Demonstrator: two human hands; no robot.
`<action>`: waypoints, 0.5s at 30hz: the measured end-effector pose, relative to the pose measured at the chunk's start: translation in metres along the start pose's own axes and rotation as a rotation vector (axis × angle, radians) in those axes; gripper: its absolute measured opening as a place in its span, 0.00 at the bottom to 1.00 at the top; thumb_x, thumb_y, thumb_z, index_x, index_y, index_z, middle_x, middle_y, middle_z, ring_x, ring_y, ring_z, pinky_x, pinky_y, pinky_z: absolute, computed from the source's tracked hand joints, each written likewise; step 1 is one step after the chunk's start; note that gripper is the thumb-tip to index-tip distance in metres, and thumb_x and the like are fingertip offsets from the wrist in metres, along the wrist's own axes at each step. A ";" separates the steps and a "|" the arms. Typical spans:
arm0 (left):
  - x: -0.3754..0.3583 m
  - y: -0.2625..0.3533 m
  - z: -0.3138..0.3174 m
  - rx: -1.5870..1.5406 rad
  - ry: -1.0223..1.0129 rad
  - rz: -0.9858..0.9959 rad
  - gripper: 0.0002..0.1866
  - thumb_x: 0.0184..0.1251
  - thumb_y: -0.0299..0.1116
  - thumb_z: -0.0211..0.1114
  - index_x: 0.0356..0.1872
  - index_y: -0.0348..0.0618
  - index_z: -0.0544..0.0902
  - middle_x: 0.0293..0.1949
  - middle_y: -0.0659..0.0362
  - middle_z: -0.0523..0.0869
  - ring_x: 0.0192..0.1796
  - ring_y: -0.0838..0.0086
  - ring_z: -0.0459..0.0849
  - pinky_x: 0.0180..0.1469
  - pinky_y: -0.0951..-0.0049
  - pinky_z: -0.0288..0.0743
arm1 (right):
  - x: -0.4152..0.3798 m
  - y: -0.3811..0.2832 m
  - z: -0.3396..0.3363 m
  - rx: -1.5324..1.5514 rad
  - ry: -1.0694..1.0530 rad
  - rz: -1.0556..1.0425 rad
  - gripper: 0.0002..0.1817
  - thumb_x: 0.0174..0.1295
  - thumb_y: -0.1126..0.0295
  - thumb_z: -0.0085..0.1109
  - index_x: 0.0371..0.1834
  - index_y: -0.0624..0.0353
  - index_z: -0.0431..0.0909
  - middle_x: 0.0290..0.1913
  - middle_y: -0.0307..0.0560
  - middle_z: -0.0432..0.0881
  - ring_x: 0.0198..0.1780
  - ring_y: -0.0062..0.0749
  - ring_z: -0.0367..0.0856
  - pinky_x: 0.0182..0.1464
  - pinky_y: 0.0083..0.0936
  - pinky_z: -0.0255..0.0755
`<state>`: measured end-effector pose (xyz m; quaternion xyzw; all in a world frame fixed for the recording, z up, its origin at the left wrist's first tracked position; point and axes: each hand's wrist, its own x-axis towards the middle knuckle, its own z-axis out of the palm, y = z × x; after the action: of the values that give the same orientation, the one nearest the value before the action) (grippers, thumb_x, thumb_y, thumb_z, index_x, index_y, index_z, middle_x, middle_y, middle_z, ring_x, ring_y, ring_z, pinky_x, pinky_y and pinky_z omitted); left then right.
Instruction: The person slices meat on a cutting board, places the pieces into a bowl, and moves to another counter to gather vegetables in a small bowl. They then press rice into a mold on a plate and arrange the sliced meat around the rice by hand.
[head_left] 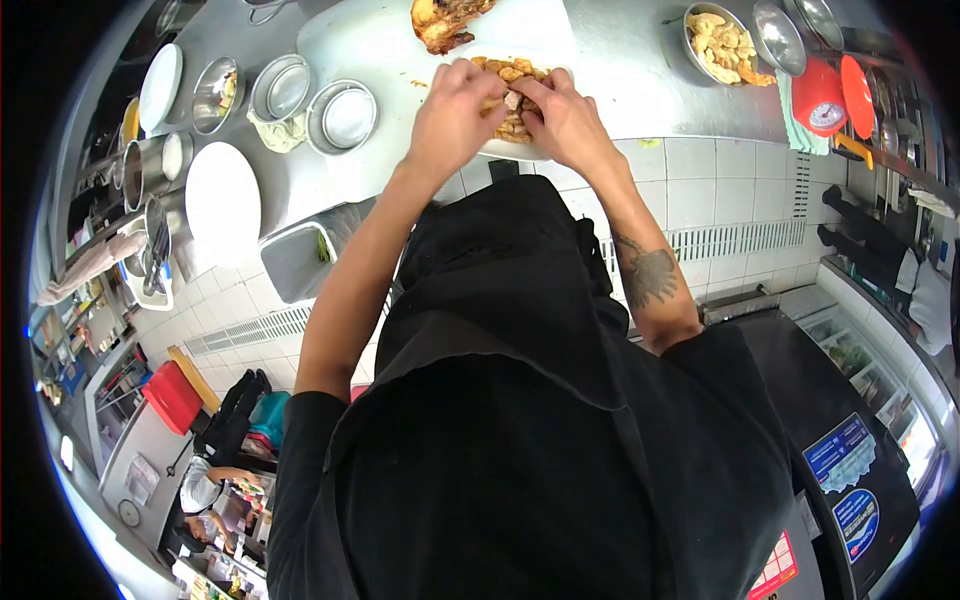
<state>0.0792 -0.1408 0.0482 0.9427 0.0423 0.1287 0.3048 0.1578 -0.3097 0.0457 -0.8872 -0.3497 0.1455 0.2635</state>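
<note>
Both my hands are together over a white plate (pixel 516 153) heaped with browned, cut meat pieces (pixel 514 128) at the near edge of the counter. My left hand (pixel 459 112) has its fingers curled in, closed on a small piece of meat (pixel 513 101). From the other side my right hand (pixel 566 118) pinches at the same piece, thumb pointing inward. The fingertips are partly hidden among the food. Just beyond the plate, a browned roast chicken piece (pixel 440 24) lies on a white cutting board (pixel 375 45).
To the left stand metal tins (pixel 343 118), a steel bowl (pixel 216 96) and a white oval plate (pixel 222 200). At right are a bowl of pale food pieces (pixel 720 48) and a red scale (pixel 822 100). A grey bin (pixel 297 262) sits below the counter. Another person (pixel 205 490) works at lower left.
</note>
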 end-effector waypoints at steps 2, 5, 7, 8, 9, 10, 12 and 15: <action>-0.007 0.005 0.002 0.000 -0.041 0.063 0.10 0.53 0.30 0.74 0.37 0.45 0.86 0.42 0.58 0.79 0.51 0.61 0.78 0.50 0.62 0.79 | 0.001 -0.001 0.000 0.033 -0.031 0.027 0.21 0.59 0.71 0.62 0.58 0.48 0.81 0.51 0.52 0.78 0.54 0.44 0.79 0.50 0.53 0.74; -0.010 0.010 0.008 0.066 -0.122 0.096 0.11 0.51 0.30 0.74 0.38 0.48 0.89 0.41 0.60 0.78 0.48 0.63 0.76 0.50 0.64 0.78 | 0.002 -0.001 0.002 0.002 -0.050 0.015 0.22 0.59 0.71 0.62 0.59 0.48 0.81 0.52 0.53 0.77 0.54 0.45 0.79 0.49 0.53 0.75; -0.010 0.011 0.011 0.091 -0.114 0.079 0.11 0.51 0.30 0.74 0.38 0.48 0.89 0.41 0.59 0.78 0.48 0.63 0.77 0.50 0.63 0.78 | 0.002 -0.003 0.002 -0.019 -0.050 0.029 0.22 0.58 0.70 0.62 0.59 0.48 0.81 0.51 0.54 0.77 0.54 0.47 0.79 0.49 0.52 0.75; -0.009 0.011 0.012 0.117 -0.108 0.066 0.11 0.51 0.30 0.73 0.38 0.48 0.89 0.41 0.59 0.79 0.47 0.63 0.77 0.49 0.63 0.79 | 0.002 -0.003 0.002 -0.019 -0.050 0.029 0.22 0.58 0.70 0.62 0.59 0.48 0.81 0.51 0.54 0.77 0.54 0.47 0.79 0.49 0.52 0.75; -0.009 0.012 0.013 0.117 -0.108 0.066 0.11 0.51 0.30 0.73 0.38 0.48 0.89 0.41 0.59 0.79 0.47 0.63 0.77 0.49 0.63 0.79 | 0.002 -0.004 0.002 -0.041 -0.029 0.016 0.24 0.57 0.71 0.64 0.60 0.49 0.80 0.50 0.56 0.77 0.51 0.49 0.81 0.48 0.49 0.78; -0.010 0.012 0.015 0.093 -0.090 0.036 0.09 0.50 0.29 0.72 0.36 0.46 0.88 0.41 0.59 0.79 0.49 0.62 0.77 0.49 0.63 0.79 | 0.002 -0.005 0.002 -0.063 -0.008 0.003 0.25 0.56 0.72 0.65 0.60 0.49 0.79 0.50 0.57 0.77 0.49 0.52 0.82 0.46 0.46 0.81; -0.011 0.013 0.019 0.069 -0.074 0.009 0.08 0.50 0.29 0.71 0.33 0.43 0.87 0.42 0.59 0.78 0.50 0.62 0.77 0.50 0.62 0.79 | 0.002 -0.005 0.001 -0.042 -0.011 0.011 0.24 0.56 0.72 0.64 0.60 0.48 0.80 0.50 0.57 0.77 0.49 0.52 0.82 0.47 0.46 0.81; -0.013 0.014 0.023 0.068 -0.047 -0.020 0.08 0.50 0.29 0.71 0.33 0.43 0.88 0.42 0.58 0.80 0.50 0.62 0.79 0.49 0.62 0.80 | 0.002 -0.004 0.000 -0.015 -0.007 0.006 0.23 0.56 0.73 0.64 0.58 0.48 0.80 0.50 0.57 0.77 0.50 0.53 0.82 0.47 0.47 0.81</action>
<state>0.0733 -0.1668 0.0359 0.9548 0.0490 0.1019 0.2750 0.1572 -0.3058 0.0473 -0.8897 -0.3490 0.1468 0.2552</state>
